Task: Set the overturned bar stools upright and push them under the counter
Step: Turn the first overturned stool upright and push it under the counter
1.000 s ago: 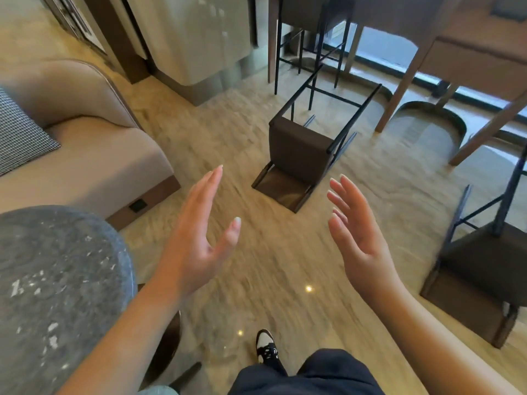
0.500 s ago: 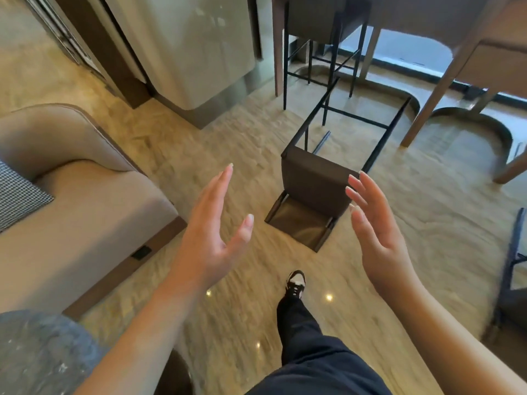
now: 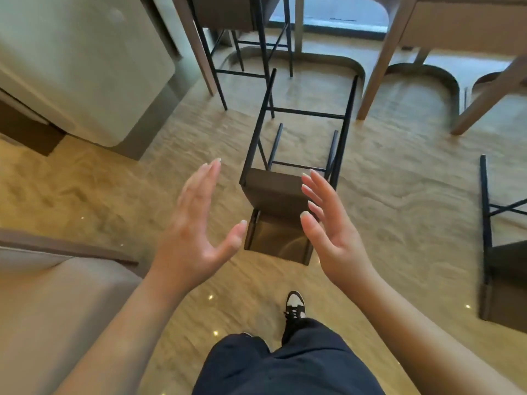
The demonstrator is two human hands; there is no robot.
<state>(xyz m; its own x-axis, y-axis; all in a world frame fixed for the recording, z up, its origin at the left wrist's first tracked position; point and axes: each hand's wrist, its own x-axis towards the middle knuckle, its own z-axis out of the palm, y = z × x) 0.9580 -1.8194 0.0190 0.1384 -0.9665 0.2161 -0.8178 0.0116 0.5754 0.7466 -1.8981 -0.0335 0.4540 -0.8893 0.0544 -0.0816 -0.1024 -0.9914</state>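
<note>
A dark brown bar stool [image 3: 273,195] with thin black legs lies on its back on the marble floor, legs pointing away toward the counter [image 3: 445,18]. My left hand [image 3: 194,229] and my right hand [image 3: 328,223] hover open on either side of its seat, palms facing each other, touching nothing. A second overturned stool [image 3: 502,266] lies at the right edge, partly cut off. A third stool [image 3: 248,35] stands upright under the counter at the top.
A beige sofa [image 3: 57,303] fills the lower left. A pale rounded cabinet [image 3: 85,67] stands at the upper left. Wooden counter legs [image 3: 379,67] slant down behind the stool. My dark trousers and one shoe [image 3: 295,306] are below.
I have walked toward the fallen stool, which is now larger and centred between my hands. The round stone table has dropped out of view. Both hands stay open.
</note>
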